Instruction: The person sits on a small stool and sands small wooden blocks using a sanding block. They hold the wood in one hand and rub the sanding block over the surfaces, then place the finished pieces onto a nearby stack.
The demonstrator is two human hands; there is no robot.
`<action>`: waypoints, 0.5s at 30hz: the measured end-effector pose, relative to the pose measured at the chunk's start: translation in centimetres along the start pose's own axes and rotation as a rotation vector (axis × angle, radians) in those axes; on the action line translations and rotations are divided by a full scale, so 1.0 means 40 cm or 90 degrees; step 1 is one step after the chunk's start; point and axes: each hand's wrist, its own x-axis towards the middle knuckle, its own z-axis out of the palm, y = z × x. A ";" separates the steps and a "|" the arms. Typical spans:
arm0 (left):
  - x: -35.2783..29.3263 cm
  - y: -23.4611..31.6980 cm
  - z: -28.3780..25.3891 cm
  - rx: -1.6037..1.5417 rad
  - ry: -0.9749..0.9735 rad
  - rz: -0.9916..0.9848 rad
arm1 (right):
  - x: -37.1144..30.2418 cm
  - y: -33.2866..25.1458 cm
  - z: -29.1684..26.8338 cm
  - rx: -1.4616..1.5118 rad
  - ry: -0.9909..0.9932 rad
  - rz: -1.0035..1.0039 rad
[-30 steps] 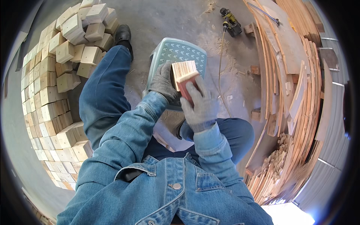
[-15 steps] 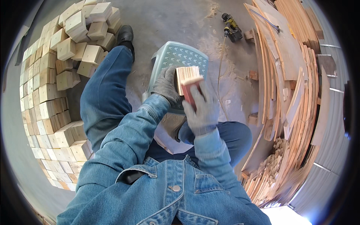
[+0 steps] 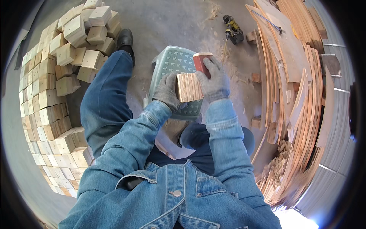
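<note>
Your left hand (image 3: 167, 91) grips the wooden block (image 3: 190, 87), your right hand (image 3: 217, 79) the red block (image 3: 199, 65); a loose grip could drop either.

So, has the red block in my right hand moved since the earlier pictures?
Yes. Judged against the stool, the red block has moved away from you and rightward, toward the stool's far right corner.

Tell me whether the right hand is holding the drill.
No: the right hand holds a red block, while the drill lies on the floor.
</note>
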 end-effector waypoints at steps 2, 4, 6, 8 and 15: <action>-0.004 -0.001 -0.019 -0.034 -0.018 -0.014 | -0.048 -0.015 0.009 0.036 0.027 -0.036; -0.003 -0.062 0.023 -0.049 0.028 0.010 | -0.146 -0.027 -0.002 0.051 0.074 -0.105; -0.003 -0.065 0.033 -0.094 0.061 0.072 | -0.241 -0.066 -0.034 0.018 0.055 -0.083; -0.002 -0.053 0.028 -0.066 0.055 0.069 | -0.303 -0.079 -0.049 0.005 0.026 -0.067; -0.006 -0.033 -0.004 -0.005 0.024 0.037 | -0.201 -0.033 -0.033 0.043 0.026 -0.131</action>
